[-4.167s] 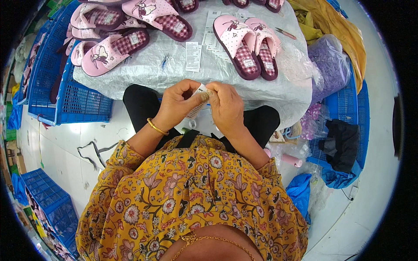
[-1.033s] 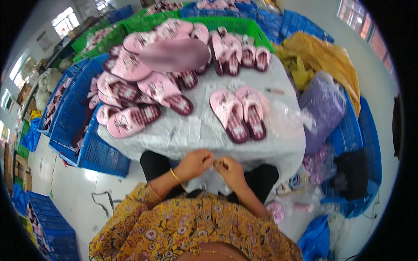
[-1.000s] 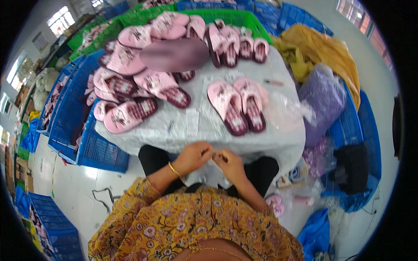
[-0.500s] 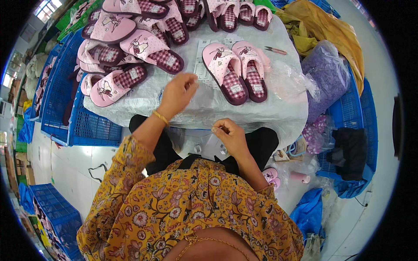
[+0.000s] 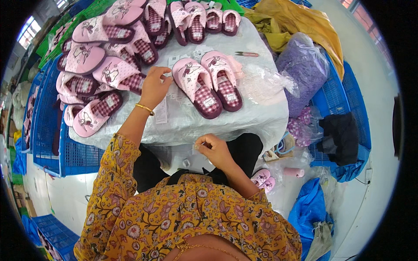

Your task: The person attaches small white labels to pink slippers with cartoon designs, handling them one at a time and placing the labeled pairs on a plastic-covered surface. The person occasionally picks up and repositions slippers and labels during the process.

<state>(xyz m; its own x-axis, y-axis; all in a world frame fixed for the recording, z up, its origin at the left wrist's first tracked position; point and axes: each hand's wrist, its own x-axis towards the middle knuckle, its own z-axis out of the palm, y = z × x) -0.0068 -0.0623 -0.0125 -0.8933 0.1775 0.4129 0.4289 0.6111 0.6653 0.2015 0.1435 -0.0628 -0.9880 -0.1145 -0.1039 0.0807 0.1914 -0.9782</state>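
Observation:
My left hand (image 5: 156, 87) is over the table just left of a pair of pink slippers (image 5: 208, 85) with plaid insoles and dark red soles. Its fingers are curved and apart, and no object shows between them. Under and beside it lie white printed sheets (image 5: 161, 111), partly covered by the hand. Close to my lap, off the table's near edge, my right hand (image 5: 215, 151) has thumb and fingers pinched together. Something small and pale may be at its fingertips, too small to name. A heap of matching slippers (image 5: 85, 56) lies left of my left hand.
Thread snips (image 5: 247, 54) lie beyond the slipper pair, and clear plastic film (image 5: 265, 82) sits to its right. Blue crates (image 5: 80, 156) flank the wrapped table (image 5: 174, 130). A purple-filled bag (image 5: 302, 69) leans at the right, below yellow cloth (image 5: 300, 19).
The whole view has shifted, with the table now lower and further left. My left hand has moved farther out across the table, beside the slipper pair. My right hand stays pinched near my lap.

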